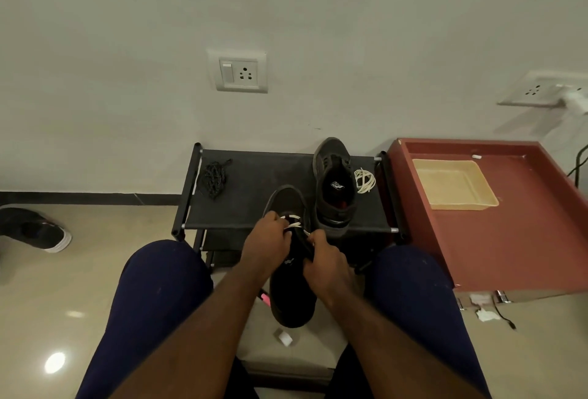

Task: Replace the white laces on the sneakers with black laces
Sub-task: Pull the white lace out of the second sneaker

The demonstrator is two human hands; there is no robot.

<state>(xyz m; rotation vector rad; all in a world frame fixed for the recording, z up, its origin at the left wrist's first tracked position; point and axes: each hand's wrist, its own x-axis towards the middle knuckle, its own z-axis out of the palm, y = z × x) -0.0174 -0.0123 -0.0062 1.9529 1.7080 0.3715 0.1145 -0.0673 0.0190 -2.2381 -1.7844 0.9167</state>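
**A:** The black laces sit bundled at the shoe rack's left end. They look limp and light, so I'd take one by its tip. What about the hands?

**B:** The left hand pinches the white lace on the sneaker, held at the rack's front edge. The right hand grips the sneaker's side. Fingertips and eyelets are hidden.
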